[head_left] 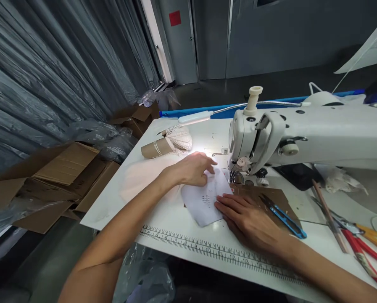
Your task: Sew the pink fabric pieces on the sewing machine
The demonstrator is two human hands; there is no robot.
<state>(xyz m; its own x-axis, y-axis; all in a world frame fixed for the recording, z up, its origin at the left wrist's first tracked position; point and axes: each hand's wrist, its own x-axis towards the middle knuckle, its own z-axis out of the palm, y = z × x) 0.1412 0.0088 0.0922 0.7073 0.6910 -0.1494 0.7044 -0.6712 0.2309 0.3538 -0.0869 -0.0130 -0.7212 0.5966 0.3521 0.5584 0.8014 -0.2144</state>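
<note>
A small white fabric piece (204,202) with a perforated patch lies on the sewing table, next to the presser foot (235,176) of a white sewing machine (301,134). My left hand (194,168) rests on the fabric's far edge, fingers curled down onto the cloth near the needle. My right hand (248,219) lies flat with fingers stretched out, pressing the fabric's near right edge and a brown cardboard piece (270,198) beneath it.
Blue thread snips (286,219) lie on the cardboard by my right hand. Red and yellow handled tools (365,248) sit at the right. A cardboard tube with white lace (169,143) lies at the back. A ruler strip (213,248) runs along the table's front edge. Cardboard boxes (59,176) stand on the floor left.
</note>
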